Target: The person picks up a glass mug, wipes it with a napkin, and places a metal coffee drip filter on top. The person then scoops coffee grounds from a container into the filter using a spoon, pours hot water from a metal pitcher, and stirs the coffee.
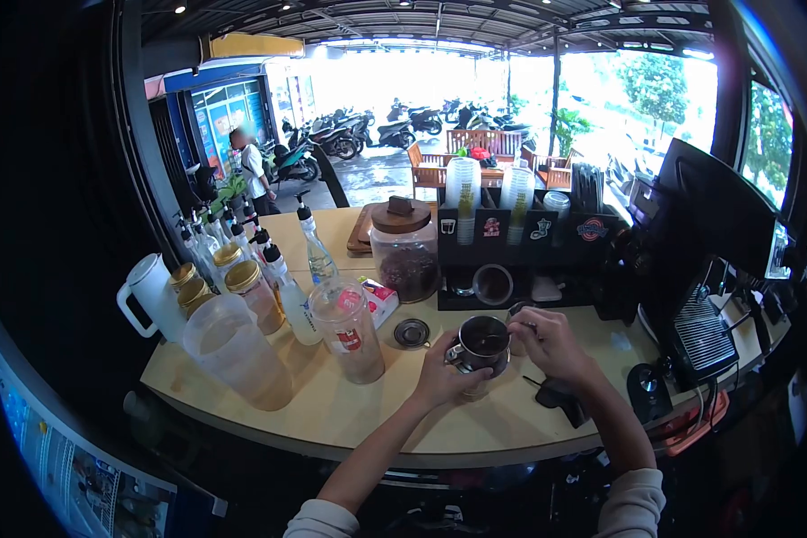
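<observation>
A dark metal coffee drip filter (pixel 482 328) with a side handle and a wide base rim stands near the counter's front, over what looks like a clear glass (pixel 477 389). My left hand (pixel 455 375) is wrapped round the filter's side and rim. My right hand (pixel 551 341) is closed in a pinch just right of its mouth, on a thin utensil that looks like a spoon, mostly hidden by the fingers. Dark contents show inside the filter. A round metal lid (pixel 412 334) with a centre knob lies flat to the left.
To the left stand a clear lidded jar (pixel 348 334), a frosted pitcher (pixel 240 354), a white jug (pixel 155 300) and several pump bottles (pixel 314 242). Behind are a wooden-lidded jar (pixel 405 255) and a black cup rack (pixel 462 242). An espresso machine (pixel 704 332) occupies the right. A person (pixel 254 170) is outside.
</observation>
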Available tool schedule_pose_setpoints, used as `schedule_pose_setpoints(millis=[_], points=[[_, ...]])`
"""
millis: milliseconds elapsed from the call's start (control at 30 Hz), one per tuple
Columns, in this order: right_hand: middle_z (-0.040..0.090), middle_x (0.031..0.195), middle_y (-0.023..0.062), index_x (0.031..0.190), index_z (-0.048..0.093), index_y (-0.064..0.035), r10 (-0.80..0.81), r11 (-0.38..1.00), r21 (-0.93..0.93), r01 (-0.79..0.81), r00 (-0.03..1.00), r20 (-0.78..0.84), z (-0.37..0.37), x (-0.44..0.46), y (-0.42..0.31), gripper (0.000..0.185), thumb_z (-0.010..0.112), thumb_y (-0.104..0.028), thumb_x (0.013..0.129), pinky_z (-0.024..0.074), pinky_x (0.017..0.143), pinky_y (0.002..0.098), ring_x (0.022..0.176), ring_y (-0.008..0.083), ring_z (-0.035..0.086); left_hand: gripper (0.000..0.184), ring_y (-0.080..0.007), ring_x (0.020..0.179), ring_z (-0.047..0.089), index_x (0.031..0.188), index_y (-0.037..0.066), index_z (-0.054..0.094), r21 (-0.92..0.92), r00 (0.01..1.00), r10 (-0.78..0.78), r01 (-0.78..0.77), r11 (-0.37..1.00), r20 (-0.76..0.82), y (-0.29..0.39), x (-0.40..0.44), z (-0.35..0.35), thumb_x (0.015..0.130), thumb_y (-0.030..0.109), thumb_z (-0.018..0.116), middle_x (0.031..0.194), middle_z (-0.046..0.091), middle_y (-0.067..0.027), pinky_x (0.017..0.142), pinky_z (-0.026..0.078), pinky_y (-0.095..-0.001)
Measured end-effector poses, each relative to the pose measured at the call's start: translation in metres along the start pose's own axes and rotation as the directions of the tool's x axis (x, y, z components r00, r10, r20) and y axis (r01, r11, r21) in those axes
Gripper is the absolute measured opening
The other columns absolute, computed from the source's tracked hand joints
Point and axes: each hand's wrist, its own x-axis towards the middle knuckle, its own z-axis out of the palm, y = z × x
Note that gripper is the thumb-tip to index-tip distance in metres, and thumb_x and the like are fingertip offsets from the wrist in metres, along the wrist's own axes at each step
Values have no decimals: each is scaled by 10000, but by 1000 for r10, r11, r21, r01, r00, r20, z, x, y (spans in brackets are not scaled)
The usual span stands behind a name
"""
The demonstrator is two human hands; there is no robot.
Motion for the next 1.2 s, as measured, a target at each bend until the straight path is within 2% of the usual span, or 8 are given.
schedule_pose_setpoints(millis=[67,133,300,600,767,967,1100,1200], points=[[597,772,145,899,594,24,-15,1000,-17,15,999,-31,1,2,10,106,577,-81,896,466,593,360,641,295,593,672,-174,1028,606,1200,15,516,13,1000,2,-2,1000,3,0,-2,0,640,178,849,1097,613,-90,909,479,-315],[597,776,145,896,593,24,-17,1000,-10,17,1000,-24,3,1,3,105,579,-80,894,464,590,358,644,297,592,701,-206,1044,602,1210,29,515,5,1000,-10,10,1000,-5,3,-2,0,628,238,845,1084,614,-103,924,468,-343],[599,783,142,890,592,24,-43,999,-32,42,998,-35,4,1,4,105,579,-80,894,461,584,353,648,293,591,703,-204,1042,600,1208,32,519,-10,1000,-24,24,1000,-10,1,-2,1,621,236,849,1079,614,-102,923,468,-340],[597,764,135,882,600,21,-13,999,45,14,999,-30,6,4,11,110,565,-81,906,461,559,329,619,235,597,674,-174,1025,607,1199,22,516,0,1000,-4,4,1000,1,2,-2,0,639,190,850,1099,613,-84,910,476,-319],[592,742,120,884,597,28,-27,999,43,31,997,-79,9,4,15,115,564,-79,907,455,549,319,590,201,585,670,-170,1026,603,1194,24,518,10,1000,-18,18,1000,-5,4,-3,0,635,183,852,1086,613,-79,908,475,-317],[583,731,128,882,598,27,-48,999,-18,47,998,-50,4,3,10,113,571,-81,901,447,546,321,584,219,581,665,-187,1004,603,1160,32,536,16,999,4,-4,1000,-35,2,-3,1,611,226,856,1055,611,-93,896,474,-328],[577,729,132,886,596,28,-13,999,44,14,1000,-29,2,1,9,108,571,-76,896,449,553,331,577,233,571,671,-192,1008,603,1164,32,534,25,999,18,-17,1000,-38,2,-1,1,615,241,859,1053,609,-93,903,473,-332],[573,725,136,889,595,30,-30,1000,-12,29,997,-78,3,2,10,110,568,-76,897,450,559,334,580,238,573,678,-195,1012,603,1169,32,531,9,999,15,-14,1000,-36,-1,-3,1,618,249,859,1055,609,-93,911,471,-335]])
